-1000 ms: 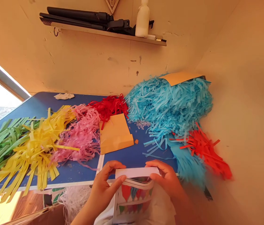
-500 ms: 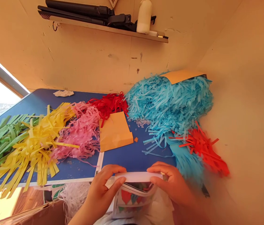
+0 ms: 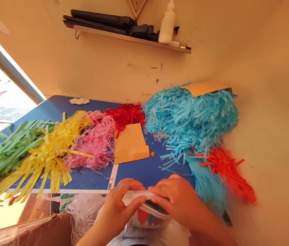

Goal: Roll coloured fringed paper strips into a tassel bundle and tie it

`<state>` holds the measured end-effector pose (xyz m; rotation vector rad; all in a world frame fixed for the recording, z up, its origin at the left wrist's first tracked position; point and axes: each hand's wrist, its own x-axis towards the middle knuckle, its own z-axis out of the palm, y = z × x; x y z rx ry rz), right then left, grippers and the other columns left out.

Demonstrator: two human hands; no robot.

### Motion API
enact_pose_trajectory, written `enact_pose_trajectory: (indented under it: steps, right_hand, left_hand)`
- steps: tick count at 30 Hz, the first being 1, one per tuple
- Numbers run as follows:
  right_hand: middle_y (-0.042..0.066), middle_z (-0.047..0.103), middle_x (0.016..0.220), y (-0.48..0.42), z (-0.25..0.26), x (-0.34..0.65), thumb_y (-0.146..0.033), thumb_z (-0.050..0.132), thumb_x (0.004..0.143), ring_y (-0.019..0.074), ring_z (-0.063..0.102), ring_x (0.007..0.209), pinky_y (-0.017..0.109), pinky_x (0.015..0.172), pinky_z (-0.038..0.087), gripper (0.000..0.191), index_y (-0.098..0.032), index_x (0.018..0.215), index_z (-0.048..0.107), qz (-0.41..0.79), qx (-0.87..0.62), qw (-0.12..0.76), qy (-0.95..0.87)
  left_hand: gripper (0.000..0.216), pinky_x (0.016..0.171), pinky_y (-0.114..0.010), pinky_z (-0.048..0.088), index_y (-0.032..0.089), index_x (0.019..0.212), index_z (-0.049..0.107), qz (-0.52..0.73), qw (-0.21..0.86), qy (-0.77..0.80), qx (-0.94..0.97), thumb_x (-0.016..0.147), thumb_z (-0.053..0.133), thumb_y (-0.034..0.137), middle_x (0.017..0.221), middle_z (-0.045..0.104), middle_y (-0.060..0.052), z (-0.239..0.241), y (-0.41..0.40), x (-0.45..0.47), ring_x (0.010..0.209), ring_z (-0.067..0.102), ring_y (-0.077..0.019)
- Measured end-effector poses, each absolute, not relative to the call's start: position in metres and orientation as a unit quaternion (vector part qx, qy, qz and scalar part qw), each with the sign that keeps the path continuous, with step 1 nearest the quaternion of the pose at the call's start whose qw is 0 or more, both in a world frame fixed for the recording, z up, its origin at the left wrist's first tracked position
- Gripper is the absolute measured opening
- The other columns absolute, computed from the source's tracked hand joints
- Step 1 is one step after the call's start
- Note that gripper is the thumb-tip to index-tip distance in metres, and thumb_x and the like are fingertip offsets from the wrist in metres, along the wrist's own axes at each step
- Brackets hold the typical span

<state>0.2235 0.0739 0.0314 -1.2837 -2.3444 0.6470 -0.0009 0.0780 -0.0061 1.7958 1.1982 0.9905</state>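
Observation:
A narrow folded white paper strip (image 3: 142, 194) lies level between my two hands, in front of my body. My left hand (image 3: 121, 204) pinches its left part between thumb and fingers. My right hand (image 3: 176, 195) grips it further along, close to the left fingertips, and covers its right end. Right below is an open container (image 3: 137, 225) with red, blue and green shapes on its side; its dark rim curves under my right fingers. Whether the strip joins the container I cannot tell.
On the blue table (image 3: 134, 176) lie green (image 3: 13, 147), yellow (image 3: 54, 150), pink (image 3: 95, 141) and red shredded paper (image 3: 127, 114). An orange sheet (image 3: 131, 145) and a large blue paper pile (image 3: 193, 116) are beyond my hands. A cardboard box (image 3: 44, 230) stands lower left. A shelf (image 3: 134, 39) hangs above.
My right hand has slid left along the white strip, so the fingertips of both hands are now close together and less of the strip shows. The view has shifted slightly.

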Motion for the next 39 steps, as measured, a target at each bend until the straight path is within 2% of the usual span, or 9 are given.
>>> enact_pose_trajectory:
  steps: [7,13,16,19,23,28,32,36,39]
  right_hand:
    - [-0.002,0.075,0.098,0.071,0.025,0.219,-0.043,0.041,0.105,0.0154,0.067,0.083,0.029,0.071,0.037,0.033,-0.039,0.122,0.068,0.212,-0.464,0.147,-0.848]
    - [0.003,0.075,0.098,0.065,0.029,0.213,-0.037,0.041,0.105,0.0194,0.069,0.081,0.031,0.069,0.04,0.034,-0.031,0.123,0.069,0.154,-0.458,0.104,-0.869]
    - [0.003,0.075,0.111,0.067,0.037,0.217,-0.035,0.042,0.105,0.0211,0.069,0.096,0.03,0.08,0.045,0.033,-0.029,0.124,0.069,0.207,-0.442,0.09,-0.868]
    - [0.002,0.075,0.112,0.07,0.043,0.218,-0.032,0.049,0.101,0.0215,0.069,0.101,0.029,0.085,0.047,0.028,-0.027,0.114,0.074,0.243,-0.441,0.108,-0.857]
    - [0.001,0.077,0.095,0.07,0.047,0.217,-0.027,0.061,0.092,0.0203,0.07,0.085,0.027,0.075,0.047,0.016,-0.025,0.1,0.075,0.252,-0.5,0.122,-0.82]
    - [-0.001,0.076,0.093,0.068,0.049,0.236,-0.026,0.073,0.084,0.0178,0.068,0.084,0.024,0.073,0.045,0.015,-0.024,0.098,0.075,0.295,-0.522,0.176,-0.781]
    - [-0.001,0.074,0.081,0.067,0.045,0.251,-0.023,0.072,0.084,0.0155,0.065,0.075,0.024,0.068,0.042,0.005,-0.023,0.085,0.077,0.291,-0.502,0.201,-0.789]
    - [0.001,0.074,0.082,0.058,0.027,0.264,-0.026,0.073,0.082,0.0162,0.065,0.076,0.024,0.071,0.046,0.007,-0.022,0.087,0.077,0.353,-0.515,0.297,-0.722]
    - [0.002,0.074,0.09,0.044,0.001,0.27,-0.038,0.082,0.072,0.0195,0.067,0.081,0.027,0.074,0.05,0.033,-0.02,0.099,0.073,0.428,-0.563,0.371,-0.601]
  left_hand:
    - [0.018,0.108,-0.041,0.044,0.025,0.098,0.07,0.391,0.452,0.447,0.666,0.082,0.072,0.031,0.098,0.077,-0.002,-0.01,0.066,-0.009,0.096,0.071,-0.0198]
    - [0.017,0.082,-0.031,0.058,0.022,0.096,0.072,0.475,0.32,0.384,0.724,0.095,0.058,0.032,0.09,0.078,-0.006,-0.02,0.068,-0.004,0.084,0.072,-0.0171]
    - [0.023,0.075,-0.028,0.056,0.021,0.105,0.07,0.487,0.205,0.336,0.78,0.1,0.049,0.026,0.096,0.077,-0.008,-0.022,0.072,-0.005,0.084,0.07,-0.0159]
    - [0.021,0.08,-0.033,0.052,0.021,0.104,0.069,0.415,0.079,0.321,0.848,0.1,0.05,0.028,0.095,0.077,-0.006,-0.015,0.077,-0.005,0.08,0.068,-0.016]
    - [0.049,0.092,-0.048,0.044,0.015,0.107,0.068,0.237,-0.032,0.313,0.919,0.091,0.054,0.059,0.077,0.073,-0.006,0.003,0.081,0.006,0.072,0.066,-0.022]
    - [0.034,0.097,-0.052,0.039,0.016,0.074,0.064,0.093,-0.102,0.288,0.948,0.093,0.059,0.044,0.058,0.064,-0.002,0.019,0.087,0.027,0.057,0.061,-0.0206]
    - [0.038,0.091,-0.052,0.044,0.014,0.083,0.066,0.022,-0.099,0.25,0.963,0.09,0.061,0.051,0.062,0.067,-0.005,0.024,0.09,0.049,0.054,0.062,-0.0219]
    - [0.028,0.062,-0.039,0.047,0.014,0.083,0.066,-0.008,-0.071,0.229,0.971,0.093,0.06,0.039,0.063,0.066,-0.007,0.025,0.09,0.064,0.053,0.063,-0.0236]
    - [0.023,0.054,-0.034,0.043,0.014,0.097,0.07,-0.015,-0.104,0.248,0.963,0.093,0.06,0.034,0.06,0.065,-0.006,0.023,0.095,0.06,0.052,0.063,-0.0238]
